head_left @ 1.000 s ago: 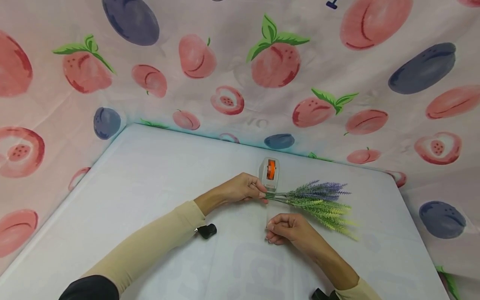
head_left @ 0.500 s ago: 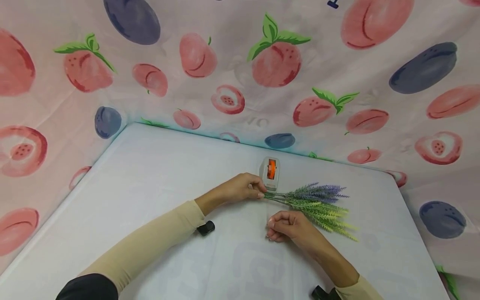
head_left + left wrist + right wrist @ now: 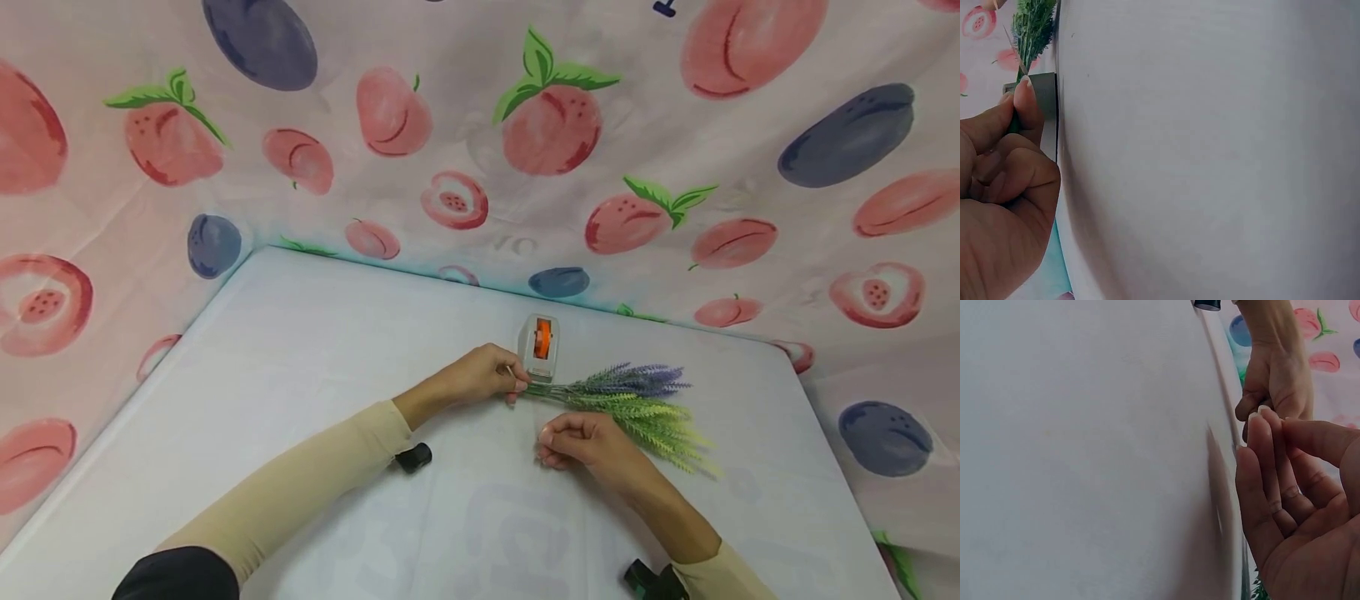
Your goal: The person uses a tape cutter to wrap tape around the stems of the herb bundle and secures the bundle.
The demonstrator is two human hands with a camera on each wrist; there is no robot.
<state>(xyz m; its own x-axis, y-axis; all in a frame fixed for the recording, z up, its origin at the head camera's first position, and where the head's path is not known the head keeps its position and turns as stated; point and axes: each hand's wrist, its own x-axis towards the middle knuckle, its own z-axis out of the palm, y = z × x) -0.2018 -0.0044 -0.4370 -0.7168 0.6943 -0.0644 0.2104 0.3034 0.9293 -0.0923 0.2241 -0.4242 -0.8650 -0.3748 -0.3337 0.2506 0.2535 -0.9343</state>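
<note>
My left hand (image 3: 483, 377) pinches the thin green stems (image 3: 553, 390) of an artificial flower bunch, between thumb and forefinger. The bunch lies pointing right, with purple lavender (image 3: 645, 381) on the far side and yellow-green sprigs (image 3: 656, 421) on the near side. A narrow pale strip (image 3: 1012, 47), apparently clear tape, stands off the stems in the left wrist view. My right hand (image 3: 588, 446), nearer my body, has its thumb against its fingertips; the tape's end there is nearly invisible. Just beyond the stems is a grey tape dispenser (image 3: 540, 342) with an orange core.
A white cloth covers the table (image 3: 315, 333). Fruit-printed curtains (image 3: 465, 108) hang along its back and sides. Black camera mounts sit at the left wrist (image 3: 414, 457) and right wrist (image 3: 652, 581).
My right hand has moved slightly away from my body, closer to the stems. The flower bunch has shifted a little to the left in my left hand. The dispenser stays put.
</note>
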